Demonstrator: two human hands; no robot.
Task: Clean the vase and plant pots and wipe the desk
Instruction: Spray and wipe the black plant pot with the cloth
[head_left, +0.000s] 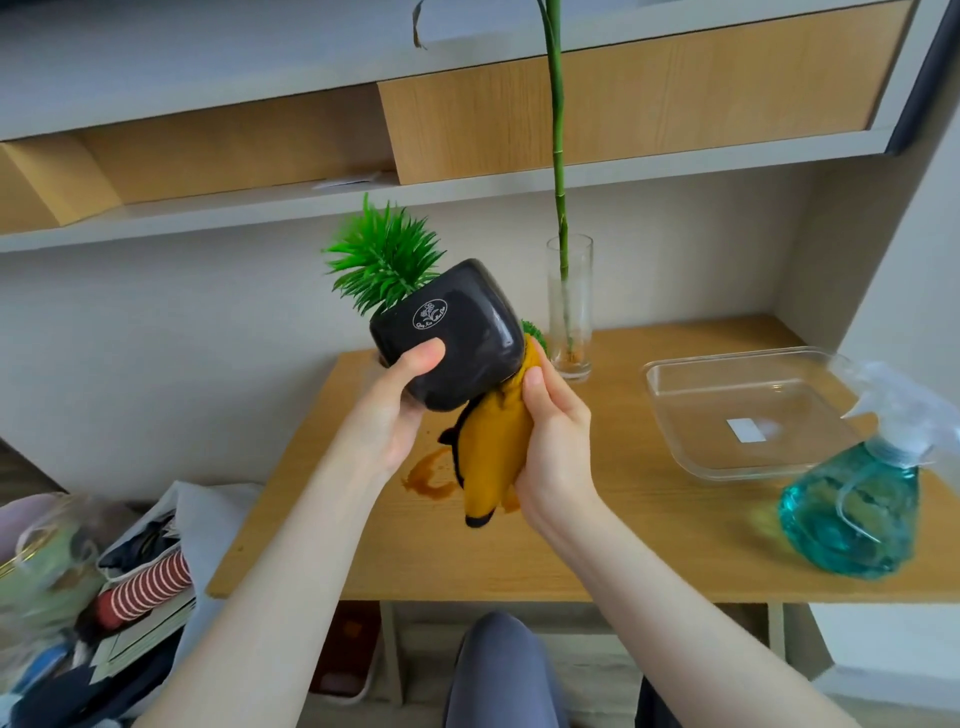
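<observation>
A: While the left hand (402, 387) grips the black pot (449, 338) in the air over the bench's (597, 540) back left part, tilted hard, what worries you?

B: Slip risk. Glossy pot, held low by thumb and fingers only. The right hand (553, 441) is curled round the yellow cloth (491, 447) and presses it against the pot's underside; push too hard and the pot could twist out and drop onto the bench. Tilt could also shake the green plant (382, 260) loose.

A: Anything nearby at risk?

B: Glass vase (570, 306) with a tall green stem (558, 171), just beside the cloth hand, near the back edge. An elbow swing could topple it. Spray bottle (852, 509) sits near the front right edge; clear tray (748, 410) behind it.

A: Pot's condition?

B: Shiny, rounded, white printed logo on its side. No grime I can make out. Brown stain (431, 475) on the bench below the hands, not yet wiped.
</observation>
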